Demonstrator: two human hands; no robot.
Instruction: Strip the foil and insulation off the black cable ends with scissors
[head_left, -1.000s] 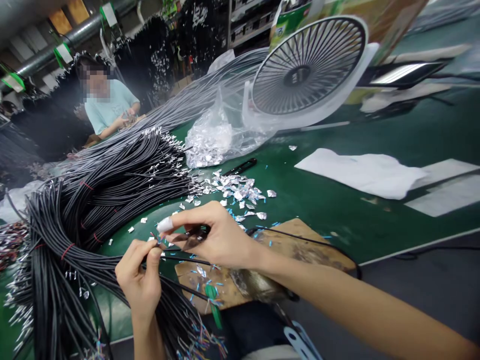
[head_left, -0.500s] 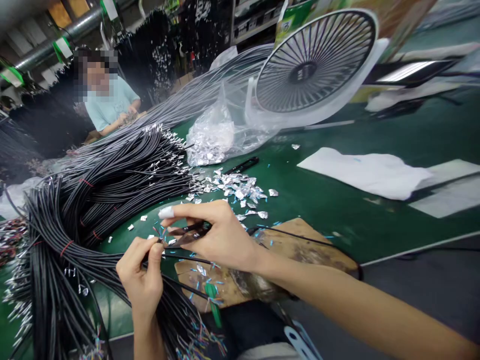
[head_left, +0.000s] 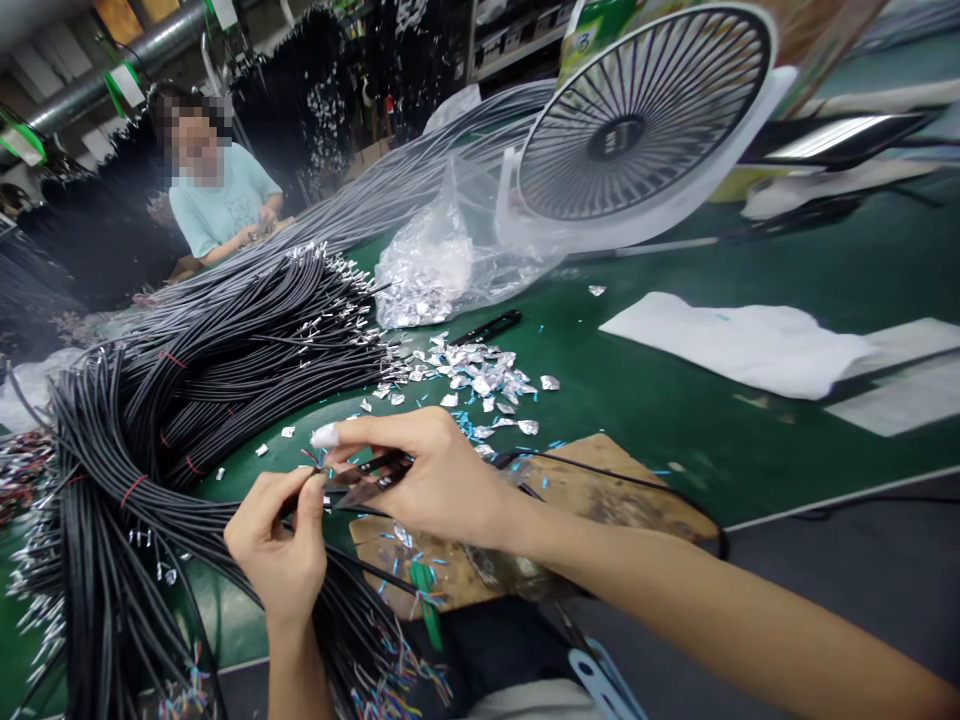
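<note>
Wire (head_left: 316,462) is pinched in the left hand (head_left: 277,548), snips (head_left: 375,482) held in the right hand (head_left: 446,480); fingers (head_left: 309,515) should be kept clear.

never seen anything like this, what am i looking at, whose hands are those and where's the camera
There's no machine: a person's own left hand and right hand are at work, filmed by a head-worn camera looking forward and down. The left pinches a thin cable end; the right holds a dark cutting tool. On the green table are bundled black cables, silvery scraps, a clear plastic bag and a fan. Another person is in the background.
</note>
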